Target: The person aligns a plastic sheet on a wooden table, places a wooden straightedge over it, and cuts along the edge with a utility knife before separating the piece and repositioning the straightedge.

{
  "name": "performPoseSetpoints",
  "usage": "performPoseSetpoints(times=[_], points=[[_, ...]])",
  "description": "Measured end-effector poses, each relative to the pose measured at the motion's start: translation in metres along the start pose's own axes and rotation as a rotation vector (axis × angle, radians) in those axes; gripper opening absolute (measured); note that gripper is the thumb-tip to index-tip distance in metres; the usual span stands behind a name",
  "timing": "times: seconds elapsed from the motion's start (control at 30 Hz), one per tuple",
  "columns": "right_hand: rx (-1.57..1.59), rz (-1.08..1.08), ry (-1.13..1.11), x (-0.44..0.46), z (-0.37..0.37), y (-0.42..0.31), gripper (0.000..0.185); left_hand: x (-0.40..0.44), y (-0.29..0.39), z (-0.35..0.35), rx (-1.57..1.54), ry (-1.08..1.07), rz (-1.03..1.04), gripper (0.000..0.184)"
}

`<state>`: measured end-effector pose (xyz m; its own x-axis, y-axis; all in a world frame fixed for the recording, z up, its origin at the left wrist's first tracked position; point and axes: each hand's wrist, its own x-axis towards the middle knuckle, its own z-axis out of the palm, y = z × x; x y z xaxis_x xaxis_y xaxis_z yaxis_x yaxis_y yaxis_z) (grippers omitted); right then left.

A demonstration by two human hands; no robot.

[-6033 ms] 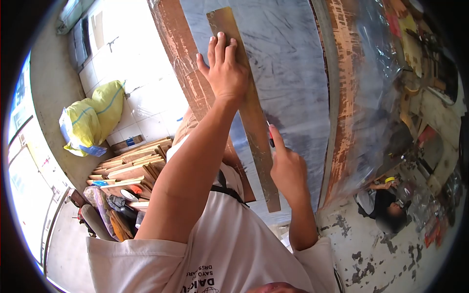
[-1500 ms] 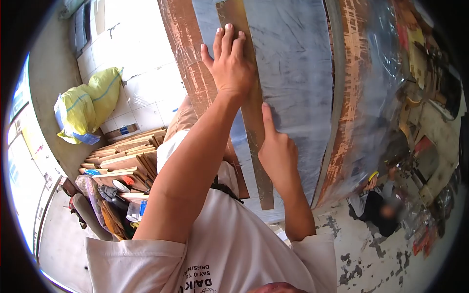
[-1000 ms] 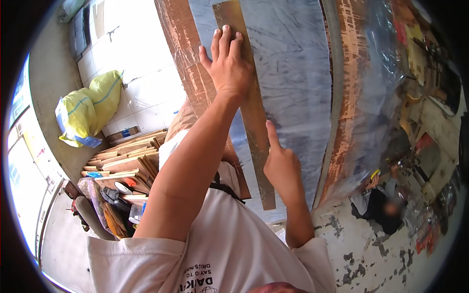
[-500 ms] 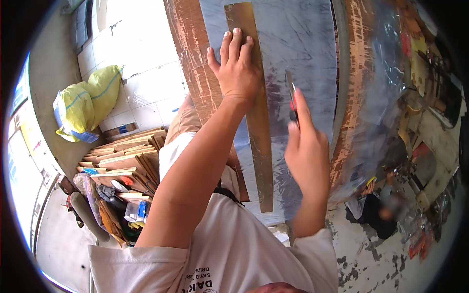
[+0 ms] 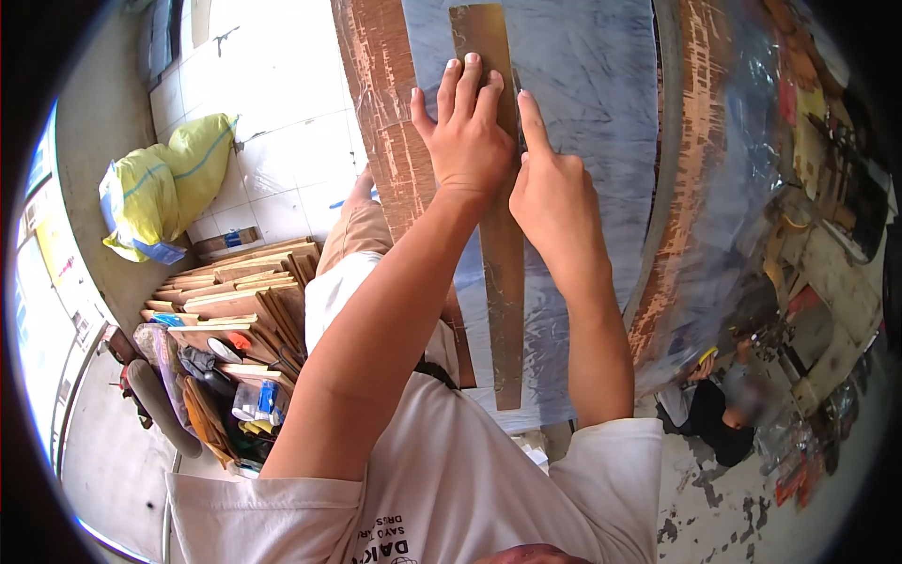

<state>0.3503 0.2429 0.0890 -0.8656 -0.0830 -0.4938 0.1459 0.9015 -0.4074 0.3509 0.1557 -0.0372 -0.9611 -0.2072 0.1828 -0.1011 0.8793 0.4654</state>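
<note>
My left hand [image 5: 467, 141] lies flat with its fingers spread on a long brown strip [image 5: 505, 310], pressing it against the bluish plastic-like sheet [image 5: 592, 141]. My right hand [image 5: 554, 193] is closed around a knife, its index finger stretched forward along the tool. Only a thin bit of the knife [image 5: 519, 85] shows beside the strip's right edge; my fingers hide the rest. Both hands are close together near the strip's upper part.
Wooden boards [image 5: 249, 291] are stacked at left, below a yellow sack [image 5: 164, 183]. A brown, scraped-looking board edge [image 5: 376, 103] runs left of the sheet. Another person [image 5: 719, 409] is low down at right, among tools and plastic.
My right hand has moved left and forward, bringing the knife from over the sheet to the strip's right edge. My left hand stays flat on the strip.
</note>
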Motion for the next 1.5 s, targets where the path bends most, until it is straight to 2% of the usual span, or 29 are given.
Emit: performPoseSetpoints(times=[0.07,0.13,0.27,0.37,0.43,0.6,0.77,0.97,1.17,1.3,1.4,1.5], points=[[-0.006,-0.002,0.006,0.003,0.002,0.001,0.065,0.001,-0.001,0.0,-0.001,-0.003,-0.001,0.03],[-0.008,0.026,-0.036,0.004,0.006,0.002,0.074,0.0,0.0,-0.001,-0.004,-0.015,0.003,0.03],[-0.042,0.014,-0.01,-0.013,0.007,0.004,0.077,-0.003,0.003,-0.004,-0.071,0.004,-0.013,0.033],[-0.046,0.031,-0.115,-0.036,0.008,0.008,0.08,0.001,0.0,0.002,-0.053,0.026,-0.015,0.041],[-0.075,0.117,-0.165,-0.047,0.011,0.008,0.081,0.001,0.001,-0.004,-0.062,-0.02,-0.019,0.042],[-0.048,0.122,-0.098,-0.063,0.018,0.012,0.085,0.0,0.001,0.0,-0.058,0.01,-0.014,0.042],[-0.043,0.19,-0.216,-0.097,0.023,0.023,0.088,-0.002,0.001,0.003,-0.068,0.009,-0.015,0.042],[-0.07,0.186,-0.171,-0.114,0.03,0.026,0.092,-0.001,0.001,0.005,-0.056,0.043,-0.015,0.041],[-0.066,0.255,-0.309,-0.148,0.036,0.039,0.093,0.005,0.002,0.001,-0.062,0.035,-0.018,0.045],[-0.014,0.24,-0.26,-0.148,0.029,0.04,0.087,0.0,0.003,-0.002,-0.068,-0.012,-0.019,0.045],[-0.03,0.23,-0.307,-0.149,0.003,0.033,0.09,0.001,0.003,0.0,-0.052,-0.016,-0.03,0.044],[-0.049,0.199,-0.343,-0.144,-0.028,0.022,0.084,0.004,-0.001,0.002,-0.061,0.001,-0.014,0.044]])
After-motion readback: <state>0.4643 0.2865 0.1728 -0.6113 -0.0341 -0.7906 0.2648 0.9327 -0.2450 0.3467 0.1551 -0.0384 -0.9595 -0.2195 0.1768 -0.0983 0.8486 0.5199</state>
